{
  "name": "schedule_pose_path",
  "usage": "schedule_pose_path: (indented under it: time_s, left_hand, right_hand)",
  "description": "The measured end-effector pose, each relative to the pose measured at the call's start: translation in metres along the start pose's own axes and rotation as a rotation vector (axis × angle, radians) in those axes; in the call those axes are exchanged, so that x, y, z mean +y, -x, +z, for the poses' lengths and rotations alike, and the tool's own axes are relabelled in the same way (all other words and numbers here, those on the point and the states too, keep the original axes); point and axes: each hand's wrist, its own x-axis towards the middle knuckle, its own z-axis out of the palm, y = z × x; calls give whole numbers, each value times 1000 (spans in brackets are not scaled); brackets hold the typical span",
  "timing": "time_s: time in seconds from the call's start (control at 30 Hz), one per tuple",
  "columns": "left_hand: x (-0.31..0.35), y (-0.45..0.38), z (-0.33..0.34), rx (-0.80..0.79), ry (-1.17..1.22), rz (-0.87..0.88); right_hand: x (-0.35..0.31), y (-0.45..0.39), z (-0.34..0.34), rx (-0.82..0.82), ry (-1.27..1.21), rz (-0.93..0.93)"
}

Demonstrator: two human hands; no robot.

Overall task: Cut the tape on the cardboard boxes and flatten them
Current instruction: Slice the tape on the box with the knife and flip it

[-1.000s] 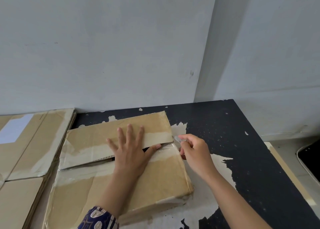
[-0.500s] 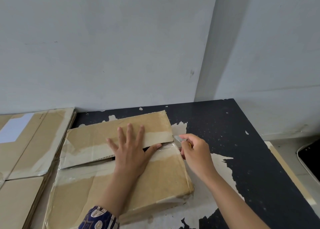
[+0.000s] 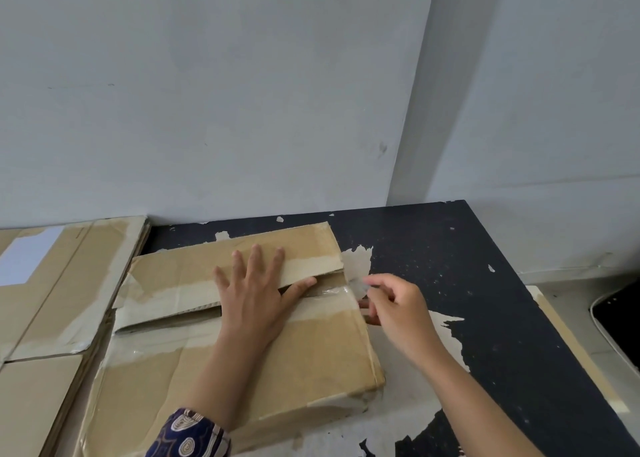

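Chipped black table [image 3: 485, 283], flattened cardboard [image 3: 52, 301] left, left hand [image 3: 256, 304] fingers splayed on box [image 3: 294, 352], right hand [image 3: 398, 307] pinching blade [image 3: 358, 284]

A: Where is the cardboard box [image 3: 242, 359]?
B: Lower centre, lying on the bench [image 3: 485, 283], with the left hand [image 3: 254, 301] flat on top.
A: And the right hand [image 3: 398, 309]?
B: At the box's right edge, by the tape [image 3: 332, 292].
A: Anything else?
B: Flattened cardboard [image 3: 59, 290] at the left; the wall [image 3: 207, 93] behind.
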Motion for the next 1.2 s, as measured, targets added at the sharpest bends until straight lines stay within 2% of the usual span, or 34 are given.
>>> schedule_pose_path:
  time_s: [0.07,0.13,0.23,0.3,0.4,0.47,0.57,0.63,0.67,0.83,1.0,1.1,1.2]
  left_hand:
    - [-2,2,0,38,-26,48]
    - [-5,5,-1,67,-17,127]
    - [-7,12,-1,207,-8,275]
    - [-8,18,1,280,15,381]
    - [-10,27,0,342,77,448]
    - [-13,37,-4,374,128,310]
    - [-19,57,-14,343,226,-155]
    - [-26,71,-22,170,297,-420]
    - [-29,76,-25,101,310,-484]
    - [-25,71,-30,17,406,-574]
    - [-10,43,-39,62,747,-655]
    - [-3,23,-37,127,915,-698]
    - [2,4,-35,87,876,-710]
  right_hand:
    - [2,-2,1,92,-111,12]
    - [0,-9,2,157,-77,-48]
    - [-15,-21,4,208,22,-213]
    - [-28,-33,7,165,89,-326]
    - [-41,-55,18,-65,269,-369]
    - [-40,-65,24,-160,356,-318]
    - [-30,-64,23,-127,367,-281]
    - [-24,-56,19,-90,367,-277]
    - [-22,-52,18,-73,372,-272]
    - [-13,-25,12,37,378,-229]
    - [1,20,-2,214,373,-207]
    - [7,53,-13,196,346,-153]
    - [8,71,-24,126,227,-67]
